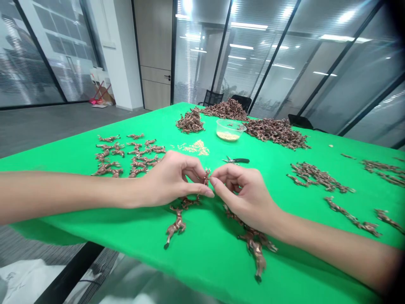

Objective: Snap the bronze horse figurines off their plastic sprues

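Note:
My left hand point(179, 177) grips a small brown deer-like figurine point(206, 177) between thumb and fingers, over the middle of the green cloth. Thumb and forefinger of my right hand point(238, 185) are pinched together against the figurine's right side; whether they hold some small piece is too small to tell. Below my left hand a brown figurine point(176, 227) lies on the cloth, with another partly hidden behind it. More figurines point(257, 253) lie under and below my right wrist. Black-handled pliers point(236, 160) rest just beyond my hands.
Small beige pieces point(199, 147) are scattered near a clear bowl point(228, 136) holding more of them. Large figurine piles point(275, 131) stand at the back. Groups of figurines lie at left point(109, 158) and right point(319, 176). The green table's front edge point(164, 270) runs below my hands.

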A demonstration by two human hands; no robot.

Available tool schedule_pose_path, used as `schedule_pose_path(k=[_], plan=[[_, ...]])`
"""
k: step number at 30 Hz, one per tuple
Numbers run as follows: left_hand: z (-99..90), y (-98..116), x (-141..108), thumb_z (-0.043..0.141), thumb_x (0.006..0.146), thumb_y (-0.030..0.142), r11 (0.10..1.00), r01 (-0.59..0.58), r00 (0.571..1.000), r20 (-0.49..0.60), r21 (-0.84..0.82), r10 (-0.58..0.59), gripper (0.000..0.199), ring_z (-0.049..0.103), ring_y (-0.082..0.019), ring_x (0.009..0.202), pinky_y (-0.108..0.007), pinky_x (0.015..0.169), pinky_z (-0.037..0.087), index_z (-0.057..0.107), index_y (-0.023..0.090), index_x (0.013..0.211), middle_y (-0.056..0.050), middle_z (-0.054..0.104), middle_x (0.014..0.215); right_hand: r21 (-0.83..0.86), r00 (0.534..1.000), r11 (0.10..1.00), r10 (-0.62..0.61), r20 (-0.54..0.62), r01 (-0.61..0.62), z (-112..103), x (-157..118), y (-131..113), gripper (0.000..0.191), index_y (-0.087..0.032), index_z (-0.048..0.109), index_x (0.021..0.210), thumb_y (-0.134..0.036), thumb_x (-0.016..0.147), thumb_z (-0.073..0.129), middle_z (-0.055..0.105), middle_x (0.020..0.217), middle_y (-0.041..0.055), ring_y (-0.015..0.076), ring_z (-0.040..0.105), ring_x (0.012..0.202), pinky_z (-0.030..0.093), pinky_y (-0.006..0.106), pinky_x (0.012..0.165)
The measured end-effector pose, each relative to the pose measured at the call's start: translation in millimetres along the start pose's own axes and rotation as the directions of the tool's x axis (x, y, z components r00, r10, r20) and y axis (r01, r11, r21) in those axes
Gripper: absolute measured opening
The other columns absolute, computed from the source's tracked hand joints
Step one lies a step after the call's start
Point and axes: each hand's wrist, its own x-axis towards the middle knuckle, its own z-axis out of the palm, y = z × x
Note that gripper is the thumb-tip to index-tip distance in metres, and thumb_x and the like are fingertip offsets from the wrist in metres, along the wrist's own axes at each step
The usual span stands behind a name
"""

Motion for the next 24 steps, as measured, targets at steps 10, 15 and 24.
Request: schedule_pose_path(k=[10, 15, 24], plan=[[-7.8, -9.5, 1.1, 0.085, 0.077, 0.038, 0.816, -0.346, 0.922, 0.007, 0.463, 0.387, 0.022, 0.074, -0.016, 0.077, -0.021, 0.072, 0.053, 0.078, 0.020, 0.087, -0.004, 0.080, 0.089, 0.119, 0.977, 0.986, 0.092, 0.191, -0.116, -10.5, 6.3, -5.8, 0.016, -0.017, 0.060, 0.085, -0.029, 0.096, 0.059, 0.062, 0.064, -0.0004, 0.0112, 0.054, 0.055, 0.040, 0.022, 0.047], [-9.9, -14.4, 0.5, 0.079, 0.083, 0.040, 0.796, -0.389, 0.909, 0.055, 0.463, 0.412, 0.020, 0.075, -0.018, 0.086, -0.022, 0.079, 0.056, 0.079, 0.023, 0.092, -0.004, 0.079, 0.099, 0.278, 0.876, 0.878, 0.261, 0.405, -0.390, -17.2, 14.0, -6.0, 0.032, -0.016, 0.060, 0.075, -0.043, 0.089, 0.069, 0.060, 0.059, -0.0019, 0.0050, 0.038, 0.041, 0.026, 0.018, 0.036], [-6.5, -13.2, 3.2, 0.087, 0.074, 0.034, 0.834, -0.364, 0.913, -0.017, 0.414, 0.407, 0.023, 0.074, -0.016, 0.073, -0.021, 0.071, 0.054, 0.077, 0.018, 0.088, -0.003, 0.079, 0.085, 0.157, 0.948, 0.960, 0.187, 0.257, -0.232, -16.7, 13.6, -4.2, 0.026, -0.016, 0.064, 0.083, -0.040, 0.092, 0.063, 0.061, 0.059, -0.0015, 0.0087, 0.046, 0.044, 0.032, 0.021, 0.040]])
